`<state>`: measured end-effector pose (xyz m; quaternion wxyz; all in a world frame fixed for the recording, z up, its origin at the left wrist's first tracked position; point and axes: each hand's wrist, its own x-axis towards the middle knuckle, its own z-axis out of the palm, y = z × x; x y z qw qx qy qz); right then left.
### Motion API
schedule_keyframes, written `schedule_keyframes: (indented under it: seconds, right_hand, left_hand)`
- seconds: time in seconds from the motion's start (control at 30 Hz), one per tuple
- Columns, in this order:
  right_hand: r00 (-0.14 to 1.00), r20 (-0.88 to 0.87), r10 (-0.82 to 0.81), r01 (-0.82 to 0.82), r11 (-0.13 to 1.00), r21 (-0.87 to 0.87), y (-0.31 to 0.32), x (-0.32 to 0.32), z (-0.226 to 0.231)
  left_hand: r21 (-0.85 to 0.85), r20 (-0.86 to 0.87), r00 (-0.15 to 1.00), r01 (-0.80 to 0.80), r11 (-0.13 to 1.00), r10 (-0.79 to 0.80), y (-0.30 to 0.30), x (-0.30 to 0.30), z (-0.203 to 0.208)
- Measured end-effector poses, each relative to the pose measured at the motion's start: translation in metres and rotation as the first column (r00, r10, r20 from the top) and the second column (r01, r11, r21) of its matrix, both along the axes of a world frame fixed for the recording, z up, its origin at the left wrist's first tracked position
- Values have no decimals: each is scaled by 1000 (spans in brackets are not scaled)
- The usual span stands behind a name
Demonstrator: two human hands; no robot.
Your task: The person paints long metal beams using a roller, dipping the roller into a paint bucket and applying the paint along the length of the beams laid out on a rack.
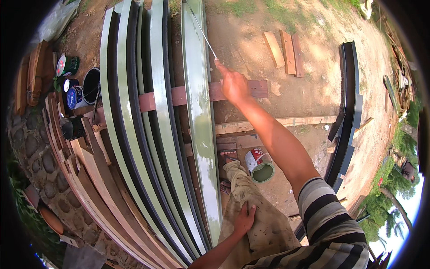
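From where I stood, the long, flat-faced light-green beam ran away from the person, resting across a reddish-brown crosspiece. The right hand reached over the beam's right edge, its grip closed around the near end of a thin, pale, straight rod, forefinger stretched along it. The rod slanted over the beam's far part; what its tip carried I couldn't tell. The left hand, holding nothing that I could see, lay loosely on the stained khaki trousers, right of the beam's near end.

The long reach looked the weak point to me: a slender rod held only at its end could twist or skid, and leave the far stretch uneven. Pale patches showed on the beam's nearer half, either thin coating or glare; I couldn't say which.

The trousers came close beside the beam's right edge, so a forward lean could smear its face if that was wet. Right of the beam, a white-and-red round paint can with a green inside stood just beyond a sandalled foot; one careless sidestep might tip it.
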<state>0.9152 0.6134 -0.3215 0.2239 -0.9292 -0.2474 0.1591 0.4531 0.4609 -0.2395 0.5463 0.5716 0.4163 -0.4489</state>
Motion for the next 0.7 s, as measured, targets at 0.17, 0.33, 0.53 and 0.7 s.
schedule_keyframes:
  seconds: [0.17, 0.33, 0.53, 0.7]
  right_hand:
    - [995, 95, -17, 19, 1000, -25, 45, 77, -4]
    - [995, 99, -6, 10, 999, -40, 38, 78, -10]
    - [999, 10, 48, -47, 997, -65, -17, -25, 5]
    - [988, -59, 146, -153, 976, -153, -90, -137, 26]
  left_hand:
    - [55, -84, 940, 337, 940, -332, -7, 72, 29]
    - [168, -38, 961, 275, 946, -273, -10, 68, 29]
    - [217, 9, 967, 248, 944, -256, -19, 64, 36]
    - [253, 35, 962, 255, 933, -273, -33, 35, 38]
